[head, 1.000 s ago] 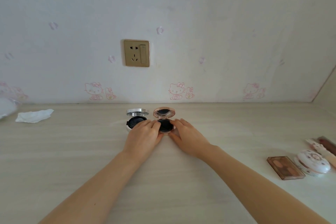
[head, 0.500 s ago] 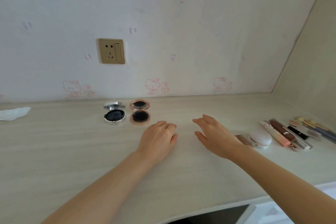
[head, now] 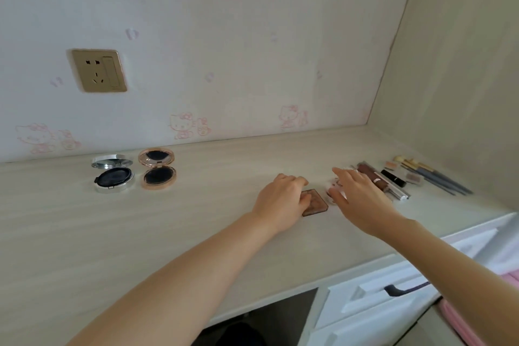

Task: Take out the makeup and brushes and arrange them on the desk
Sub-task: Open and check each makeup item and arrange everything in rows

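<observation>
Desk [head: 140, 233]: left hand [head: 280, 201] curls round brown palette [head: 316, 203]; right hand [head: 358, 196] spread open over white compact [head: 333, 186]; labels unreadable.

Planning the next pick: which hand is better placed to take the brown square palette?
Left. The left hand lies over the brown square palette, while the right hand is spread above the white round case beside it.

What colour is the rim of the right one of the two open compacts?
The compact has a rose-gold rim, seen best in the head view.
</observation>
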